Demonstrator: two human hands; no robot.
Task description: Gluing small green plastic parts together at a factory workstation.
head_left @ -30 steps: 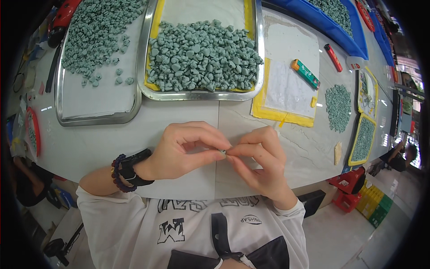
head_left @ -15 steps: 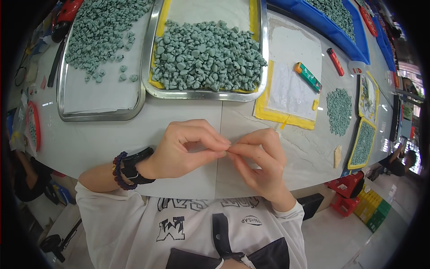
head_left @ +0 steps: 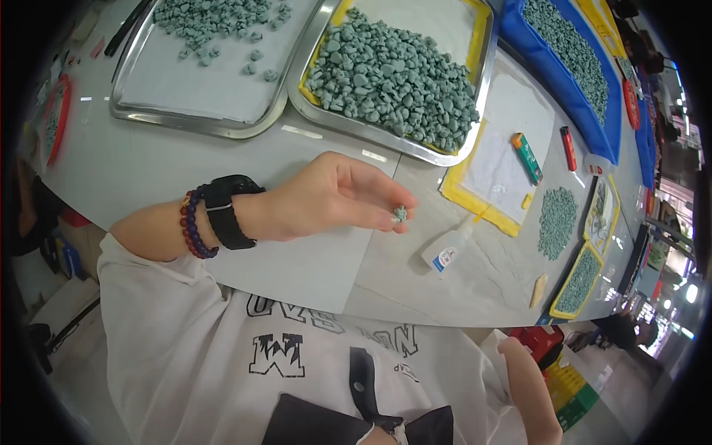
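Note:
My left hand (head_left: 322,194) is over the near middle of the table, pinching a small grey-green stone piece (head_left: 400,213) between thumb and fingertips. A dark watch and a beaded bracelet are on that wrist. My right forearm (head_left: 530,389) hangs down at the lower right, and its hand lies outside the picture. Just right of my left hand, a small white squeeze bottle (head_left: 443,252) with a thin yellow tip lies on the table. Beyond the hand stands a metal tray (head_left: 356,127) with yellow edging, heaped with similar stone pieces.
A second metal tray (head_left: 193,100) at the left holds more pieces. A yellow-edged sheet (head_left: 497,174), a green-and-orange box (head_left: 527,159) and a red lighter (head_left: 568,148) lie to the right. Farther out are a blue bin (head_left: 512,44) and a pile of small stones (head_left: 558,222).
My hands have parted: the right hand has left the view, its arm now low at the right. A stone piece and the squeeze bottle have come into sight. The whole view has tilted.

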